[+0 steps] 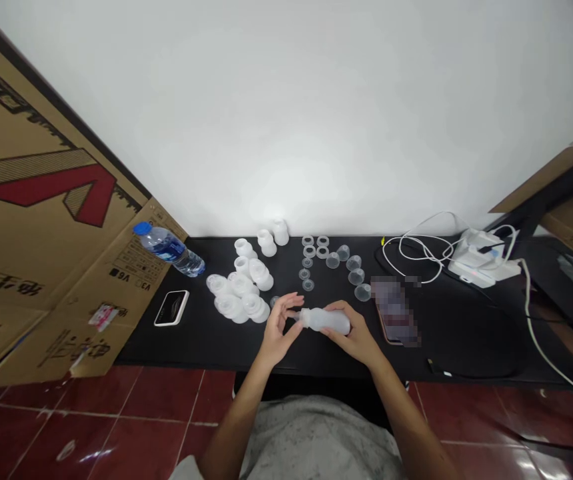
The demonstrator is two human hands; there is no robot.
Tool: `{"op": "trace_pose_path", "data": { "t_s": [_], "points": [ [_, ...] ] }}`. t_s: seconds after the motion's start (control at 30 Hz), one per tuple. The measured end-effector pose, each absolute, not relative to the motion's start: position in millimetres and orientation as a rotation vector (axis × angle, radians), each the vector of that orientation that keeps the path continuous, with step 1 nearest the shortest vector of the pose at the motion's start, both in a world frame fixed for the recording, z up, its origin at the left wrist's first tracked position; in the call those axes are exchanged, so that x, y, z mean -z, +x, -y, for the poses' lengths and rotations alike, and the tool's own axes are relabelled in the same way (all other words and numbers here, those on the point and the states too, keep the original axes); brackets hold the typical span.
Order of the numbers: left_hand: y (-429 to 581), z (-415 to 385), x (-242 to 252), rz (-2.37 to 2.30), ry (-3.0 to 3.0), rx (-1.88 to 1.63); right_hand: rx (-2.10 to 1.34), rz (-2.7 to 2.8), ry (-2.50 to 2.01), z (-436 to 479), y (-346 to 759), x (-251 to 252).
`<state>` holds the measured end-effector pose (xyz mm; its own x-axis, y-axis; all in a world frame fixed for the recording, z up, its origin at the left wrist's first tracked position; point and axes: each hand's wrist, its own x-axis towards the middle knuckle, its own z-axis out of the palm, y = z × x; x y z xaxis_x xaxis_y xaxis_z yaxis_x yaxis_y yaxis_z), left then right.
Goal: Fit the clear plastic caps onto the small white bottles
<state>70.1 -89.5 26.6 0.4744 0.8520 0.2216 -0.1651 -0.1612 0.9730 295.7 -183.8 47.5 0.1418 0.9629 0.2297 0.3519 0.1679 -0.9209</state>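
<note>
One large brown printed cardboard box (41, 233) leans at nine o'clock of the black table (466, 333). White charger cables and a power strip (481, 263) lie at two o'clock. A clear water bottle with a blue cap (169, 249) lies at ten, and a cluster of white plastic bottles (239, 293) stands at eleven. Small clear rings and caps (331, 263) sit at twelve.

At the table's near edge, the right hand (356, 333) wraps around a translucent white plastic bottle (326, 321), held level with its neck pointing to nine o'clock. The left hand (276, 330) curves narrowly at that neck; whether it pinches a small part I cannot tell. The step looks like work at the neck. It calls for a steady bottle and fingertips square to the opening.
</note>
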Motion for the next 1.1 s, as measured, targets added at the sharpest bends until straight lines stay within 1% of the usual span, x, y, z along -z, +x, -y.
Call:
{"op": "trace_pose_path", "data": {
  "t_s": [0.1,0.23,0.43,0.57,0.73,0.9,1.03,1.1],
  "points": [
    [70.4,90.2,-26.4,-0.723,1.494,-0.959,-0.743,1.388,-1.367,184.1,295.4,-49.4],
    [70.2,91.2,-28.5,-0.594,1.547,-0.977,-0.729,1.353,-1.367,184.6,295.8,-50.7],
    [71.7,93.3,-29.9,-0.717,1.582,-0.919,-0.765,1.353,-1.372,183.7,296.6,-49.1],
    [71.5,94.0,-30.2,-0.585,1.554,-0.963,-0.765,1.340,-1.380,183.9,297.2,-49.5],
    [71.4,91.7,-29.1,-0.740,1.517,-0.964,-0.776,1.342,-1.375,183.8,297.0,-48.9],
    [70.2,90.8,-28.3,-0.603,1.496,-1.039,-0.762,1.334,-1.381,183.6,296.9,-48.4],
    [73.1,90.5,-24.9,-0.764,1.500,-0.911,-0.798,1.344,-1.367,183.9,296.6,-48.5],
    [74.0,90.1,-25.2,-0.778,1.526,-0.918,-0.822,1.318,-1.377,183.9,296.6,-47.3]
  ]
}}
